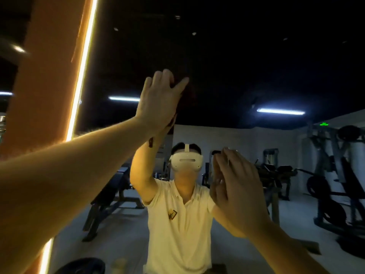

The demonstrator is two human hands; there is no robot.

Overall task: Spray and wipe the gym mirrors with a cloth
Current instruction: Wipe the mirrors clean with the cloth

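Note:
The gym mirror (pixel 256 66) fills the view in front of me and reflects me and the dim gym. My left hand (pixel 160 101) is raised high with spread, straight fingers and presses a dark reddish cloth (pixel 186 97) against the glass. Most of the cloth is hidden behind the hand. My right hand (pixel 235 186) lies lower, at face height, flat on the mirror with straight fingers, meeting its own reflection. It holds nothing. I cannot make out a spray bottle for certain.
An orange pillar (pixel 49 76) with a bright light strip (pixel 83 66) borders the mirror on the left. A dark round object (pixel 81 265) and a blurred pale object (pixel 118 264) sit at the bottom edge. Benches and weight machines show in the reflection.

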